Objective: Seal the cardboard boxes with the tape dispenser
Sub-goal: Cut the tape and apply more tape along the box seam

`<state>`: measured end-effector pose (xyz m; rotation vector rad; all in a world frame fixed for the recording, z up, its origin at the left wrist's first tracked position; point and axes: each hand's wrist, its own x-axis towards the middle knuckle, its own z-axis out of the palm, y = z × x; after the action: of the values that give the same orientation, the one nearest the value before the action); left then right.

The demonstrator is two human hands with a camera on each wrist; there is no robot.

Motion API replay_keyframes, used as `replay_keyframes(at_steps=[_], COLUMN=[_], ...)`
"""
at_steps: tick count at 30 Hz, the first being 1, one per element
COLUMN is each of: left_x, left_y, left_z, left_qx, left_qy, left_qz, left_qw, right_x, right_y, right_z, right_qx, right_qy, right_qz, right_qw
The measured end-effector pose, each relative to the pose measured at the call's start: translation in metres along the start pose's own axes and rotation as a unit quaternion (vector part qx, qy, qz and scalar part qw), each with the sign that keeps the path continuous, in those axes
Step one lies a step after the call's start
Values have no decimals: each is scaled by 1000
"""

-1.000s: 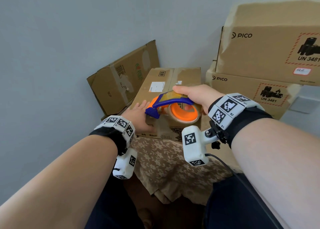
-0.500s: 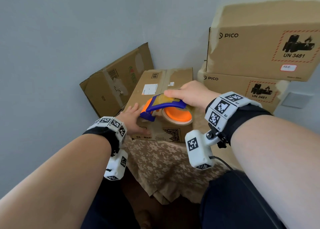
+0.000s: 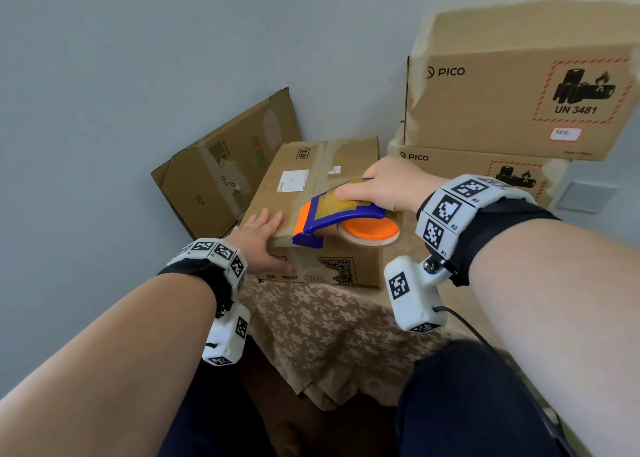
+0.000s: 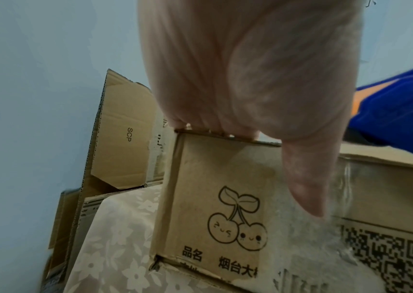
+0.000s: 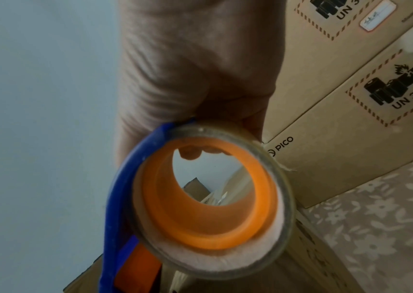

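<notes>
A small cardboard box [image 3: 304,193] with a white label stands on a flowered cloth, its front face showing cherries [image 4: 235,232] and a QR code. My right hand [image 3: 388,186] grips a blue and orange tape dispenser [image 3: 343,221] with a clear tape roll [image 5: 210,200], its front end at the box's near top edge. My left hand [image 3: 259,245] rests on the box's near left corner, fingers spread flat on top, thumb [image 4: 308,178] down the front face. Clear tape runs down the front face beside the thumb.
A flattened carton [image 3: 225,169] marked SCP leans on the grey wall behind left. Two stacked PICO boxes [image 3: 512,103] stand close on the right. The flowered cloth [image 3: 332,332] hangs over the near edge above my knees.
My right hand has drawn the dispenser toward me along the box top, its front end now at the near edge. The left hand stays on the corner. The head view shifted slightly.
</notes>
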<state>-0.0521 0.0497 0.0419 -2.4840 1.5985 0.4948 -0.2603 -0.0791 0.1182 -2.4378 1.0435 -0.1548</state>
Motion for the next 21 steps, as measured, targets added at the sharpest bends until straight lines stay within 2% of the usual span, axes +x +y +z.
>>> replay_keyframes(at_steps=[14,21], left_x=[0,4], left_y=[17,40], left_z=[-3,2], left_qx=[31,14], left_qy=[4,42], left_qz=[-18,49], left_qw=[999,998], right_x=[-1,1], right_y=[-1,-1], right_z=[0,-2], right_qx=[-58,-75], right_qy=[-7,-5], right_qz=[7,9], right_qw=[998,997])
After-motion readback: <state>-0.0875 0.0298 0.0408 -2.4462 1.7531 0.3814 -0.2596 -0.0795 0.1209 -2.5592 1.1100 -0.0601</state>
